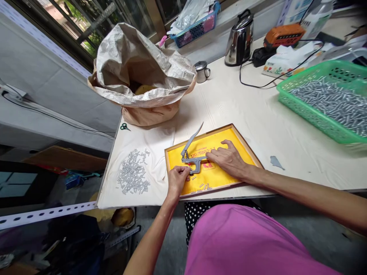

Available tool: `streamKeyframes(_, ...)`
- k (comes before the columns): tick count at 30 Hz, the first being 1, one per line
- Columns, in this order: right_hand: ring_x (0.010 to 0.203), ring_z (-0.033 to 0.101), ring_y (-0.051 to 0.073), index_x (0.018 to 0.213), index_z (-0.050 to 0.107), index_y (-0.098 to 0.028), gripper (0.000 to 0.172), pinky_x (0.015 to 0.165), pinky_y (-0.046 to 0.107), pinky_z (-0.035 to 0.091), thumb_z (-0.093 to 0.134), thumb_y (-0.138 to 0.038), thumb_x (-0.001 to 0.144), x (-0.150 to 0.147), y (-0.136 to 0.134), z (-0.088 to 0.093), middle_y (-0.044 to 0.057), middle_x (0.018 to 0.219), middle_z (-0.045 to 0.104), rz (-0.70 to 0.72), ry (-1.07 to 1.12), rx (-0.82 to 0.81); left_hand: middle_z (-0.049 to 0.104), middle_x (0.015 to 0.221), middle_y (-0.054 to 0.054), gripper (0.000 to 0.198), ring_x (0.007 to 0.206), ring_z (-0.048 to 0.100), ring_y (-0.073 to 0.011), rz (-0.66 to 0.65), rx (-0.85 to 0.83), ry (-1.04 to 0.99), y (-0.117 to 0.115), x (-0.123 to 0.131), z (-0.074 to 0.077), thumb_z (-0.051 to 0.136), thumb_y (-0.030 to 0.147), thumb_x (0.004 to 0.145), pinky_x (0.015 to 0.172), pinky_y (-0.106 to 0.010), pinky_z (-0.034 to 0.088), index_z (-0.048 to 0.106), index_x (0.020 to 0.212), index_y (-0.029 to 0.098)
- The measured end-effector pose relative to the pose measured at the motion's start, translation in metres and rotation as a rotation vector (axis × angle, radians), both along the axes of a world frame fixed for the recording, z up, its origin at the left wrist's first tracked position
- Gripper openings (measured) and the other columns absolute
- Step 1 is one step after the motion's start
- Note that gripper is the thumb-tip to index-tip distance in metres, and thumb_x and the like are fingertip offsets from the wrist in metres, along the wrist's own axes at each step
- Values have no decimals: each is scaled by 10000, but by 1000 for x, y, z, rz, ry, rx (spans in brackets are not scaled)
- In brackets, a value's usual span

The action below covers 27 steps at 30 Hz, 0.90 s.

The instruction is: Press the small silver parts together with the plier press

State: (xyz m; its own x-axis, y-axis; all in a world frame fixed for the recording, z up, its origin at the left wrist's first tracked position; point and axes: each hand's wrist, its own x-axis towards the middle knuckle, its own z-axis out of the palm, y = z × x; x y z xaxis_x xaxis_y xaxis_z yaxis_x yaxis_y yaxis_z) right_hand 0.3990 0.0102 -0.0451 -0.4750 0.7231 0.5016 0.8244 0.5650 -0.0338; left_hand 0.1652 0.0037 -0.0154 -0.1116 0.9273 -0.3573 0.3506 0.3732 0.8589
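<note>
A grey hand press tool (196, 162) with a raised lever stands in a shallow tray (244, 142) lined with a yellow sheet. My left hand (178, 177) is closed at the tool's lower jaw, fingertips pinched together; what they hold is too small to make out. My right hand (226, 157) rests at the right end of the tool's grey body, its fingers curled around the end and the index finger bent and raised. Several small metal pieces (205, 186) lie on the yellow sheet near the tray's front edge.
A pile of small metal pieces (133, 173) lies left of the tray, with scissors (125, 126) behind it. A large open sack (150, 112) stands at the back left. A green basket (311, 114) of metal pieces is at right. Farther back are a lidded cup (202, 71) and kettle (239, 40).
</note>
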Motion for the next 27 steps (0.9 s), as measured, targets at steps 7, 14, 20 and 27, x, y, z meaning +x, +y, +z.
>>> streamKeyframes(7,654,483,138,939,632,-211,225,954,394,208,428,-129,988,1,1,-9,-25,754,652,-17,-4,-54,590,507,34,162,429,552,-102,-79,-94,28,12,0,-2,708,287,709,473,-209,479,628,658,156)
streamKeyframes(14,632,496,129,947,631,-191,248,980,417,200,406,-93,982,-1,0,-4,-19,754,666,11,-2,-58,562,425,34,170,386,537,-104,-285,-89,260,24,-3,14,658,190,736,427,-181,382,608,574,174)
streamKeyframes(20,636,501,130,978,640,-195,255,971,425,207,408,-89,975,-1,0,-1,-15,782,678,8,-24,-98,613,453,12,182,397,579,-119,-246,-181,216,25,1,12,688,207,760,455,-194,446,615,598,166)
streamKeyframes(27,684,498,150,943,657,-211,196,946,433,212,467,-182,986,-3,3,-6,7,791,667,-45,-66,-143,646,472,-11,137,412,615,-127,-184,-291,160,25,1,12,713,192,781,479,-206,511,637,678,143)
